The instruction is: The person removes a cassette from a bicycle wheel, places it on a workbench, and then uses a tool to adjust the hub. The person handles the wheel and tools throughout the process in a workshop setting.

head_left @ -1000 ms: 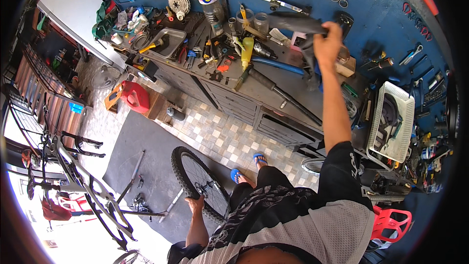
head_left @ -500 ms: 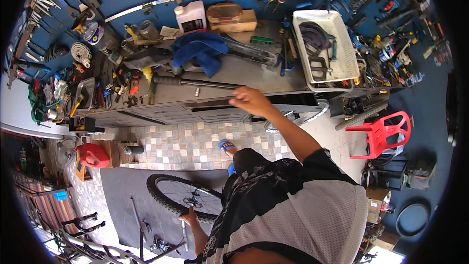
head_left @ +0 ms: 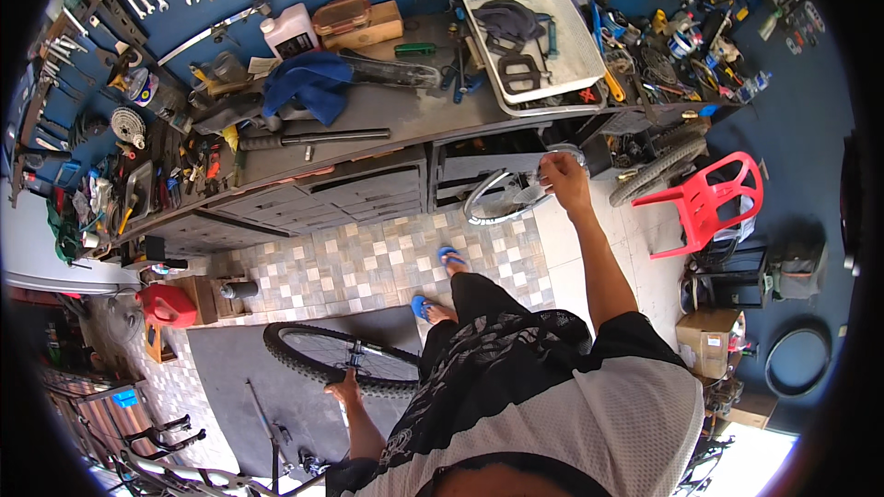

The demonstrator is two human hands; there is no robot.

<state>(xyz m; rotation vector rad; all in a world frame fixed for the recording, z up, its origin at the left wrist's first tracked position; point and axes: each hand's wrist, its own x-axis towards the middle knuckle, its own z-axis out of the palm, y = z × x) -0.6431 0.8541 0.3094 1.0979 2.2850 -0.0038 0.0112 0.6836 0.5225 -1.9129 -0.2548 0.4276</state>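
Low at my left side, my left hand [head_left: 345, 388] is closed on the near side of a bicycle wheel [head_left: 315, 370] with a black knobby tyre. The wheel is tilted above a dark mat, and its right part is hidden behind my clothes. My right hand [head_left: 564, 179] is raised in front of the workbench, its fingers drawn together. Whether something small is in them cannot be made out. Behind that hand, a bare silver wheel rim [head_left: 479, 207] leans by the bench's lower shelf.
The long workbench [head_left: 405, 115] carries a blue cloth [head_left: 308, 87], a black-handled bar [head_left: 313, 139] and a white basket [head_left: 575, 74] with tools. A red plastic chair [head_left: 709, 202] stands at right. A red jerrycan [head_left: 168, 305] and bike frame parts [head_left: 157, 437] are at left.
My right hand has moved right and away from the bar on the bench, to in front of the lower shelf. The left hand stays on the wheel. My view has turned rightward.
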